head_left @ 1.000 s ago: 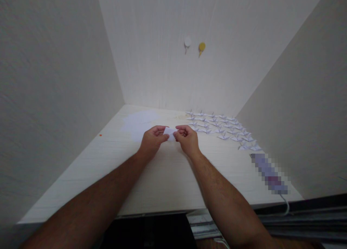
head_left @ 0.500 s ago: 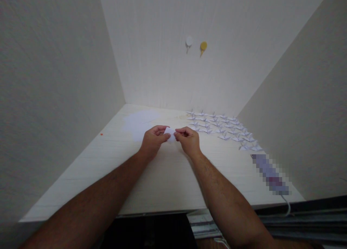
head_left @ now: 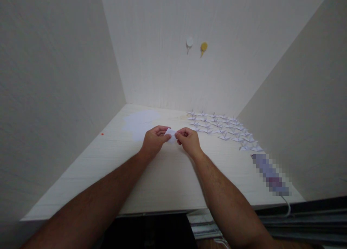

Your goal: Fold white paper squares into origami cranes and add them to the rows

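Pale wood-grain walls [head_left: 54,79] closed in a light tabletop [head_left: 162,184] on three sides. On the back wall [head_left: 230,68] hung a white hook [head_left: 189,43] and a yellow hook [head_left: 204,46], perhaps adhesive. The tabletop's far-left corner shone brighter.

Both hands — left hand [head_left: 153,142], right hand [head_left: 189,141] — pinch small white paper [head_left: 171,135] above desk [head_left: 162,176].
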`<action>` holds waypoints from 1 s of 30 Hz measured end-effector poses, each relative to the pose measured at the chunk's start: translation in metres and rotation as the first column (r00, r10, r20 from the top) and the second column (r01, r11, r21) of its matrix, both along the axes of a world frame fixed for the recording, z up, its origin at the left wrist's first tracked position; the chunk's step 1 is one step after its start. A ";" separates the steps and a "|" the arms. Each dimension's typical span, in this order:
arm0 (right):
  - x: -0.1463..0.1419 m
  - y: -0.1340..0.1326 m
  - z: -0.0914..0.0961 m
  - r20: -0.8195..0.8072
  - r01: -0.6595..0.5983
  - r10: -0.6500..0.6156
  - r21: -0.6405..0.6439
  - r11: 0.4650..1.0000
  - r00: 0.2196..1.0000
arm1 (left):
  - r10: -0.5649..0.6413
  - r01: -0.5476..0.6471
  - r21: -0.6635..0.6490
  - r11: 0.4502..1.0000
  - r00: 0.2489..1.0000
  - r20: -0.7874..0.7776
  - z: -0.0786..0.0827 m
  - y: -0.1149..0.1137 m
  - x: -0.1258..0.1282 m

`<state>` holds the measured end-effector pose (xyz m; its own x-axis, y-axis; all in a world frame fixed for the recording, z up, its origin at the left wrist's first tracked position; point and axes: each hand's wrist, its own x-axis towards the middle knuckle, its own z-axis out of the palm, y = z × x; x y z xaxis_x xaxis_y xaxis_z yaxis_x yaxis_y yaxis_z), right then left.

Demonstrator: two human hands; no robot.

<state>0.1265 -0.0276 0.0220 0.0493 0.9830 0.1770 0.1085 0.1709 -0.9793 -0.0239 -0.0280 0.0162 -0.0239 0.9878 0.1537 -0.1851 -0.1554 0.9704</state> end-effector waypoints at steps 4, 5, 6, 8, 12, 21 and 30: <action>0.001 0.000 0.000 0.032 0.042 -0.044 0.051 0.998 0.999 | -0.064 0.067 -0.118 0.991 0.998 0.023 -0.001 0.000 0.000; 0.002 0.000 0.000 0.032 0.054 -0.056 0.059 0.997 0.998 | -0.083 0.086 -0.147 0.985 0.996 0.023 -0.001 0.001 0.000; 0.002 0.000 0.000 0.030 0.061 -0.063 0.065 0.996 0.998 | -0.096 0.098 -0.165 0.981 0.995 0.020 -0.001 0.001 0.000; 0.002 0.001 0.000 0.022 0.059 -0.061 0.069 0.996 0.998 | -0.085 0.086 -0.169 0.982 0.996 0.012 -0.001 0.001 0.000; 0.001 0.001 -0.004 0.030 0.000 -0.001 0.026 1.000 1.000 | 0.012 -0.011 -0.134 0.991 1.000 0.008 0.002 0.001 0.001; -0.002 -0.001 -0.006 0.079 -0.058 0.059 -0.014 0.998 0.995 | 0.009 0.003 -0.113 0.994 0.994 0.108 0.004 -0.001 0.004; -0.001 0.001 -0.007 0.082 -0.046 0.043 0.028 0.999 0.996 | 0.001 -0.005 -0.019 1.000 0.977 -0.211 0.009 -0.001 -0.003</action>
<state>0.1258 -0.0261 0.0146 -0.0103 0.9781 0.2079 0.1793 0.2063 -0.9619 -0.0265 -0.0292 0.0248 0.0038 0.9906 0.1369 0.0250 -0.1370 0.9903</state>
